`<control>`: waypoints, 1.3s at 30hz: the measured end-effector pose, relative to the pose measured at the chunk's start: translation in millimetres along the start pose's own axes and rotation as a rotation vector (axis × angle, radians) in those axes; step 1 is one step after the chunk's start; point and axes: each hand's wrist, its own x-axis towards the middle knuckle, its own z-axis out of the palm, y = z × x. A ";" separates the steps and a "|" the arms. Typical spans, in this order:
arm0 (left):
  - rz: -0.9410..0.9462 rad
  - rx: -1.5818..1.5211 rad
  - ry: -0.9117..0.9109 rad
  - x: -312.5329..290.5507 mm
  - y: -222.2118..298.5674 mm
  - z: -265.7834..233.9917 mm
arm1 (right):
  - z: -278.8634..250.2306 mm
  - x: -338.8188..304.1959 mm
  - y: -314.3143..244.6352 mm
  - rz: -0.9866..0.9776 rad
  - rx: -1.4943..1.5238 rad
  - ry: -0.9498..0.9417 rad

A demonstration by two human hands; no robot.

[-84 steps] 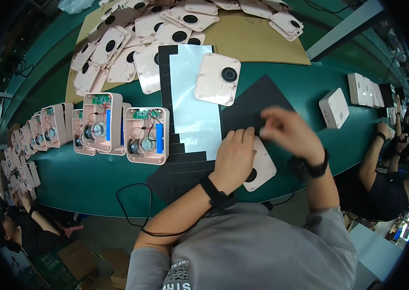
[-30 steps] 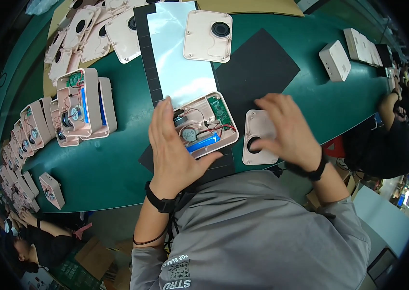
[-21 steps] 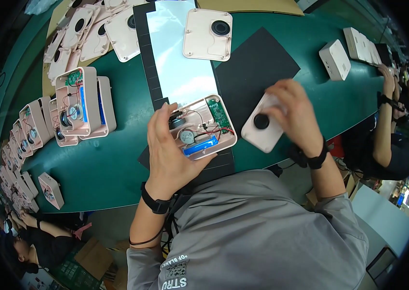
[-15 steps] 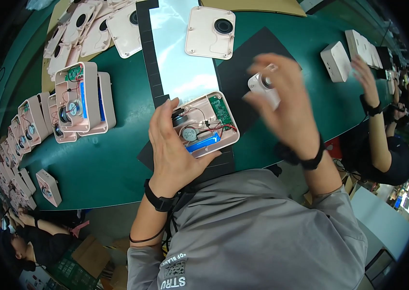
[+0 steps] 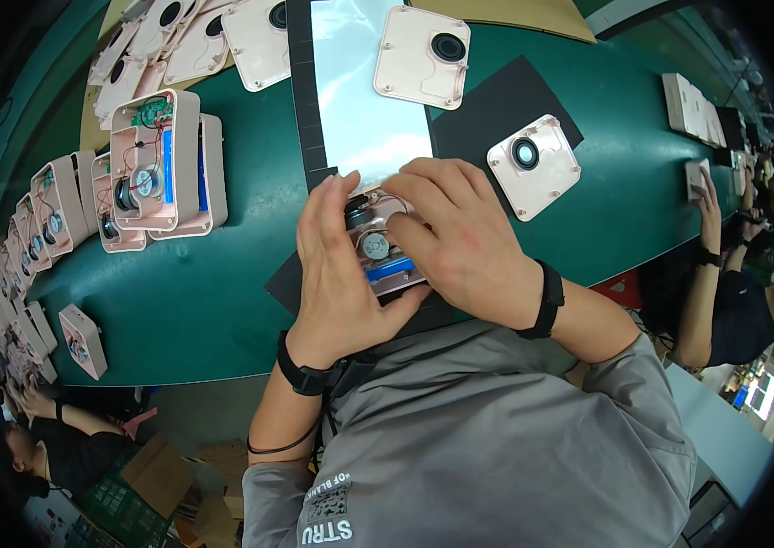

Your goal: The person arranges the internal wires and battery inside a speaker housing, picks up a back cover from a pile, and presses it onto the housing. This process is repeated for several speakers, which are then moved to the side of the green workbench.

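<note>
A pale pink housing (image 5: 416,277), with wires, a round silver part (image 5: 374,246) and a blue battery (image 5: 391,268) inside, lies in front of me. My left hand (image 5: 337,274) grips its left side, thumb along the near edge. Over the right half is my right hand (image 5: 460,239), fingers bent and closed into the housing by the wires. What its fingertips pinch is hidden, as is the green board under them. A pink cover (image 5: 544,178) with a round black speaker rests right of my right hand, partly on a black sheet (image 5: 519,91).
Another pink cover (image 5: 401,68) lies on a shiny pale sheet (image 5: 350,114). Open housings (image 5: 188,169) stand at the left, with several more behind; covers (image 5: 200,41) are piled far left. At the right, a co-worker's hand (image 5: 707,196) holds a white box (image 5: 696,178) near stacked boxes (image 5: 690,105).
My right hand has moved left from the small cover to the housing, and that cover now lies free. At the right, the co-worker's hand and the white box have moved nearer the table edge.
</note>
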 end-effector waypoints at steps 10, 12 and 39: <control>-0.108 -0.195 0.141 -7.8 -14.9 18.1 | -5.2 -17.4 3.1 -0.050 0.148 -0.012; -0.034 -0.040 0.112 -4.2 -13.4 14.4 | -11.3 -12.7 7.1 -0.004 0.184 -0.066; -0.011 0.137 0.135 1.6 -2.7 16.5 | -22.3 -19.2 30.5 0.227 0.422 0.043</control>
